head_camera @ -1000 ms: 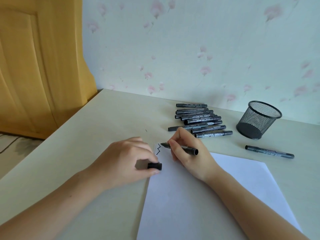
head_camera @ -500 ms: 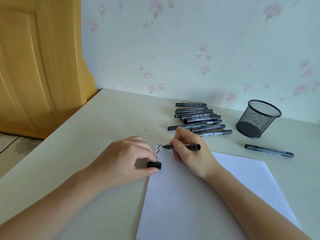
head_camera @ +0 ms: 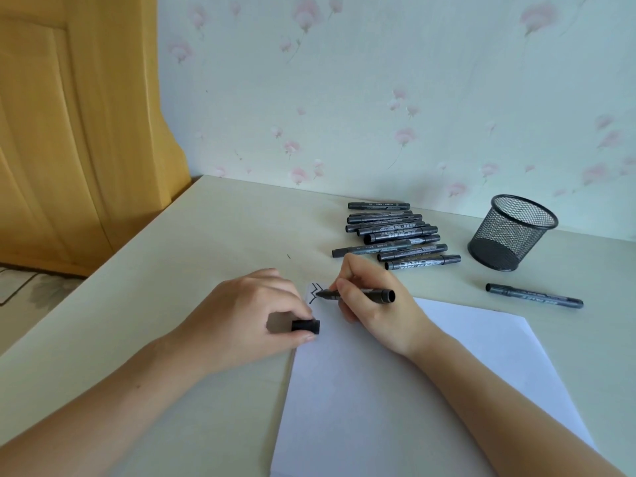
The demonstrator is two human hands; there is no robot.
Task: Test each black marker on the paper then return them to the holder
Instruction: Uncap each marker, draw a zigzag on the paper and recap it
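Right hand (head_camera: pixel 371 304) pinches an uncapped marker (head_camera: pixel 358 295) lying almost level, tip pointing left onto the paper's (head_camera: pixel 395 390) top-left corner; left hand (head_camera: pixel 247 321) grips its cap (head_camera: pixel 305 326) at the sheet's edge.

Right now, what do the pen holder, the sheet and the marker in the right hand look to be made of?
Pen holder: black wire mesh, probably coated metal; the wall behind shows through its grid.
Sheet: thin white matte paper, lying flat, with black zigzag ink at its top corner.
Marker held in the right hand: smooth, dark, faintly glossy barrel, likely plastic.
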